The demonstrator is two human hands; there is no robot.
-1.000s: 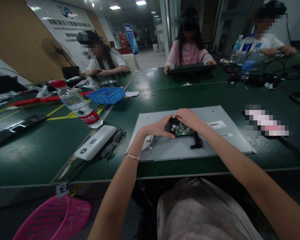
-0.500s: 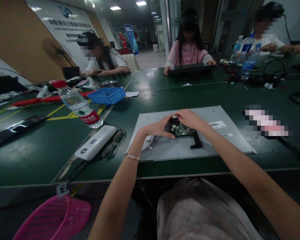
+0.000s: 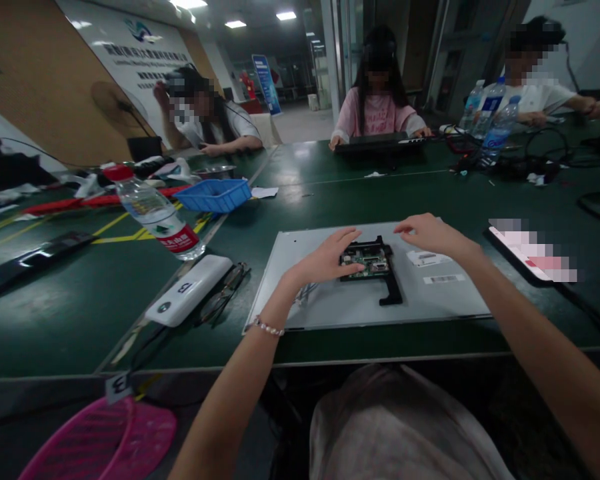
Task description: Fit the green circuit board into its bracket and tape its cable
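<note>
The circuit board (image 3: pixel 377 257) sat in a black bracket (image 3: pixel 391 290) around the middle of a grey metal panel (image 3: pixel 330 308), which lay by the near edge of the green surface (image 3: pixel 310 193). The left hand (image 3: pixel 323 261) was spread wide at the board's left side, its thumb over the board's near part and its fingers toward the far left corner. The right hand (image 3: pixel 437 237) was apart from the board, over the panel's far right part, thumb and fingertips narrowly spaced; whether they held anything small could not be told. Pale cables (image 3: pixel 305 293) lay near the panel's left edge. Beyond that edge were glasses (image 3: pixel 223 293) and a white power bank (image 3: pixel 190 290); a phone (image 3: pixel 523 257) lay past its right edge.
</note>
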